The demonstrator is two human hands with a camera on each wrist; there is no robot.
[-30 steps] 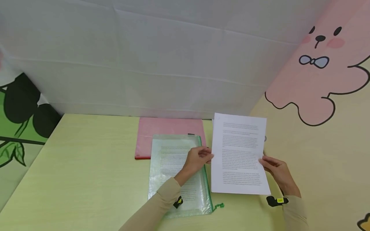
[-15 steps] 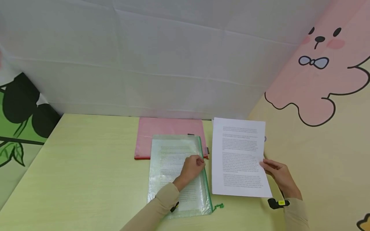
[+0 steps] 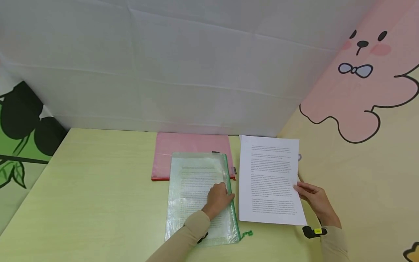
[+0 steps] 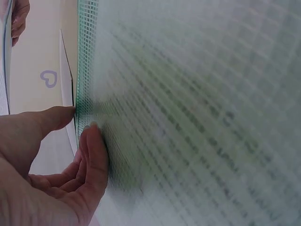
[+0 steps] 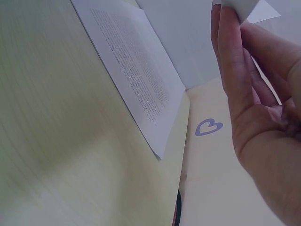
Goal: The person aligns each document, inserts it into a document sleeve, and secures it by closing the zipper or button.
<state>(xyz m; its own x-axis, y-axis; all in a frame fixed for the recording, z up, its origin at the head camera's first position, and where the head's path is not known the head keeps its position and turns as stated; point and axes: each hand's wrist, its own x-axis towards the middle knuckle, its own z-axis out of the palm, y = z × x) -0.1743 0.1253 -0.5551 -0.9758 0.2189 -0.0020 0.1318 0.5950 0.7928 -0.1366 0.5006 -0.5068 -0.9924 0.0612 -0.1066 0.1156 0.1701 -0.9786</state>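
A clear mesh zip pouch point(image 3: 193, 182) with a green edge holds printed pages and lies in front of me. My left hand point(image 3: 218, 199) is at its right edge, fingers bent over the face. In the left wrist view the thumb tip point(image 4: 66, 113) is right at the green edge, with a gap to the index fingertip; I cannot tell whether they pinch the pouch. My right hand point(image 3: 316, 200) pinches the right edge of printed paper point(image 3: 270, 180), raised above the table. The right wrist view shows a paper corner point(image 5: 242, 7) between thumb and fingers.
A pink zip pouch point(image 3: 193, 143) with a red edge lies partly under the mesh pouch. More printed paper point(image 5: 129, 66) lies on the table below the held paper. A green cord point(image 3: 246, 234) trails from the mesh pouch's lower right corner. Walls border the table at back and right.
My left hand let go of the paper's left edge, moved left over the mesh pouch, then down along its green edge. The paper's top sank slightly while the right hand kept hold.
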